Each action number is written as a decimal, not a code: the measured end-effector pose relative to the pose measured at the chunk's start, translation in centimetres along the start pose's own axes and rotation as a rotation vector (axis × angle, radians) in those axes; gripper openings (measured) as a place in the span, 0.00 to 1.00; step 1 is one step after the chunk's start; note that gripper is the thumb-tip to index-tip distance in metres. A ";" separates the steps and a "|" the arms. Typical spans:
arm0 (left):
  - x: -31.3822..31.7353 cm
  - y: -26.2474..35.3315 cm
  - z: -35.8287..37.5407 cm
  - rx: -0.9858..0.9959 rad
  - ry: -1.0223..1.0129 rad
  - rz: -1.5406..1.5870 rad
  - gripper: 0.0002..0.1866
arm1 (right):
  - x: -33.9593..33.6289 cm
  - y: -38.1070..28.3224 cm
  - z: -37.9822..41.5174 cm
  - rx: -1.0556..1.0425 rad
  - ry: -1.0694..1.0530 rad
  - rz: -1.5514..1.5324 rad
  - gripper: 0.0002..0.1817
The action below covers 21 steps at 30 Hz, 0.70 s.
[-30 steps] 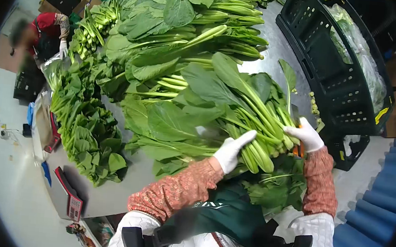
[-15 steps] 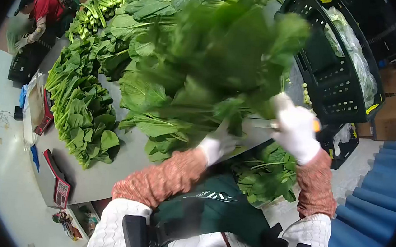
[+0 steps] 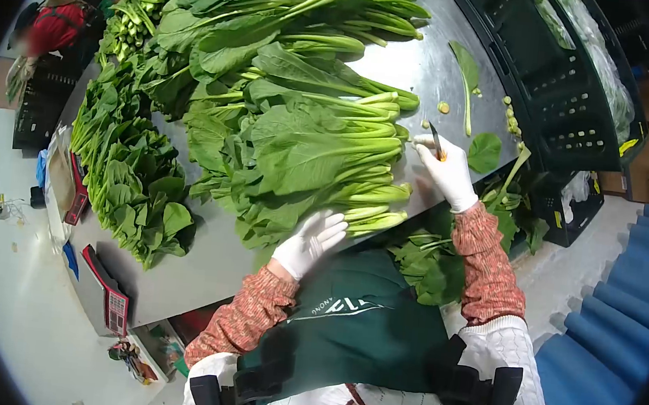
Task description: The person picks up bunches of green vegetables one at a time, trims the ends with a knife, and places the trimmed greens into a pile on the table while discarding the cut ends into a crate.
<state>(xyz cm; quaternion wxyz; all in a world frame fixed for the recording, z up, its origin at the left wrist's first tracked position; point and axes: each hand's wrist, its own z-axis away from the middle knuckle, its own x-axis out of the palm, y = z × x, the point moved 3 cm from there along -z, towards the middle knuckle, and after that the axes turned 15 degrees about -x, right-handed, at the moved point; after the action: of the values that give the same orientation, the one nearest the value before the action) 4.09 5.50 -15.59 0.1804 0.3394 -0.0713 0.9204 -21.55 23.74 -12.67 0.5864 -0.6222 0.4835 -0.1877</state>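
My left hand (image 3: 309, 243), in a white glove, is open with fingers spread at the near edge of a heap of leafy greens (image 3: 295, 146). The thick pale stems of these greens point right, toward my right hand (image 3: 452, 176). That hand, also gloved, is closed around a small knife (image 3: 436, 140) with an orange handle, its dark blade pointing away from me. Past the knife lie a round cut stem end (image 3: 444, 107), a loose leaf with a long stalk (image 3: 468, 69) and another loose leaf (image 3: 485, 152).
More greens (image 3: 127, 183) line the left of the metal table (image 3: 147, 295), beside red scales (image 3: 106, 291). A dark green crate (image 3: 560, 108) holding bagged produce stands at the right. Discarded leaves (image 3: 431, 271) hang below the table edge. A person in red (image 3: 54, 28) works far left.
The greens that were blurred in motion now lie still on the heap. My left hand has come off them and opened. My right hand, with the knife, has moved slightly left.
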 end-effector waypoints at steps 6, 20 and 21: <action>3.1 -0.8 1.2 -0.033 -0.030 -0.364 0.22 | 1.3 0.0 -2.0 0.121 -0.179 0.034 0.16; 17.4 0.7 9.4 1.647 0.579 -1.982 0.38 | 1.8 -13.1 1.4 -0.063 -0.060 -0.204 0.16; 18.2 1.3 9.4 1.715 0.583 -1.987 0.35 | 1.6 -15.2 1.8 -0.117 -0.073 -0.217 0.16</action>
<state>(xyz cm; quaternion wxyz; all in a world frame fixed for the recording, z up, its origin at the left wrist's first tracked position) -3.57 7.09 3.36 0.5075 0.0452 0.8386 0.1927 -13.57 21.01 0.25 0.5427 -0.7103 0.4017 -0.1990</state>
